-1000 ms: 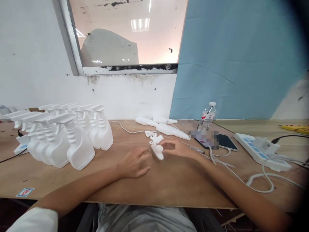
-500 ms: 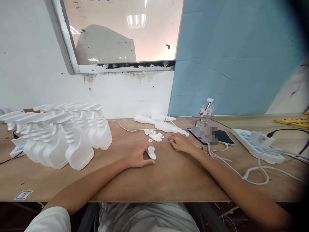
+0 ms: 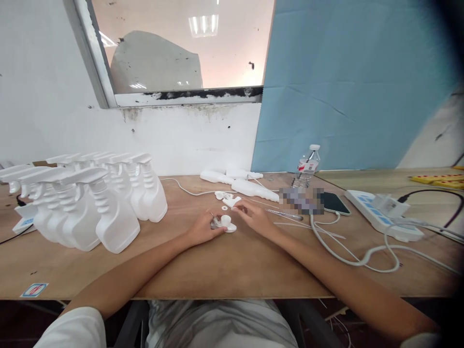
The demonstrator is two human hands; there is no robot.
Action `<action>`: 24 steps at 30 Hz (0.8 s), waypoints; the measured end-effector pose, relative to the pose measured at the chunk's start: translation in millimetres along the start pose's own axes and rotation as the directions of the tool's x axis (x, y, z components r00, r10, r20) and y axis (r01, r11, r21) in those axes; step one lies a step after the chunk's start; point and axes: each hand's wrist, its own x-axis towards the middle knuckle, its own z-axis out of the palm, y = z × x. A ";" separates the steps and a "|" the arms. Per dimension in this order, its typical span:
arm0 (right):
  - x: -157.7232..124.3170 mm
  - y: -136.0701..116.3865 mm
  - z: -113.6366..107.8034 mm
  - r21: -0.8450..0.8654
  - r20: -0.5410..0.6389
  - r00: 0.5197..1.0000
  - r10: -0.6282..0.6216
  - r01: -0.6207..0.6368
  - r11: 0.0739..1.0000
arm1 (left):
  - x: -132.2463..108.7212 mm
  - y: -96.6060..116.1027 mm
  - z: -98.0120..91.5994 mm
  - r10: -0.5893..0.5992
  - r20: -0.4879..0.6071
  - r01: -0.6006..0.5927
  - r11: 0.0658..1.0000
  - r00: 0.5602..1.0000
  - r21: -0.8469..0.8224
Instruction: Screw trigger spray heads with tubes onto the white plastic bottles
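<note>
My left hand is closed around a white trigger spray head, with its round collar facing up, just above the tabletop. My right hand has its fingertips pinched at the edge of a white plastic sprayer piece; the exact grip is partly hidden by the fingers. Between the hands and a little beyond them lies a small white ring washer. Another small white sprayer part rests behind the washer.
White spray bottles with heads fitted stand in rows at left. More white bottles lie by the wall. On the right are a pen, a water bottle, a phone, a power strip and loose cables.
My right hand has moved left, from beside the pen to the white sprayer piece, which now sits at a different angle. My left hand has turned the spray head, its collar now upright.
</note>
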 end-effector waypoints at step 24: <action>-11.9 -2.3 7.2 0.033 0.394 0.914 -0.101 0.095 0.995 | -3.9 -4.1 -8.6 0.159 0.113 -0.174 0.974 0.981 0.143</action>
